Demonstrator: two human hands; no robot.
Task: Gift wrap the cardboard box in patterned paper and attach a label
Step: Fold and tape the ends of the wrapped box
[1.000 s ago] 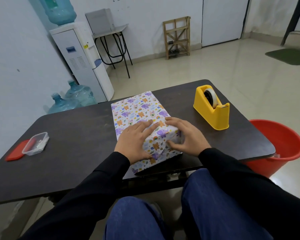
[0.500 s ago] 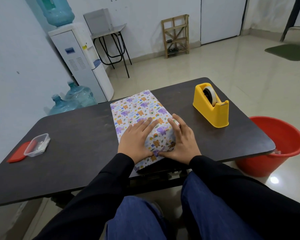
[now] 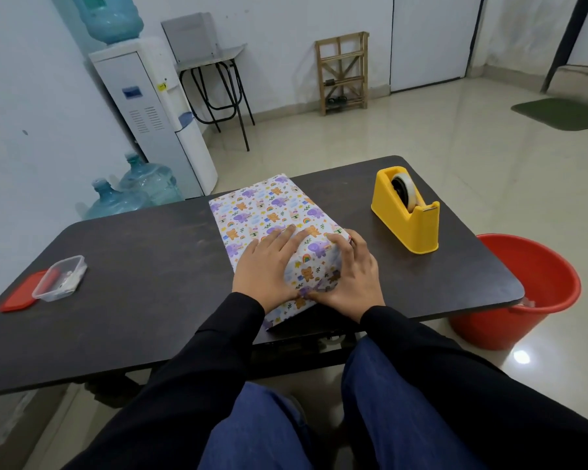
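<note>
The cardboard box (image 3: 262, 208), fully covered in patterned paper (image 3: 314, 262), lies on the tabletop (image 3: 150, 252) directly ahead of me. Its long axis runs near to far, with the far end angled slightly to the left. The near end reaches the near edge of the tabletop, and both hands work at that end.

My left hand (image 3: 265, 266) lies flat on the top face at the near left, fingers straight and pointing far-right, and presses the paper down. My right hand (image 3: 352, 276) is cupped round the near right corner, fingers bent over the edge and thumb pressing the fold against the end face. The two thumbs meet at the middle of the near end. A loose paper flap (image 3: 286, 312) projects below them toward me.

The tape dispenser (image 3: 404, 212) stands to the far right, well apart from the box, its cutter end turned toward the near side. It lies on the right hand's side, so the right hand is the nearer one. In my judgement, the next move calls for tape on this end fold. The right hand would reach far-right for it while the left hand alone holds the fold closed. If pressure eases, the fold may spring open.
</note>
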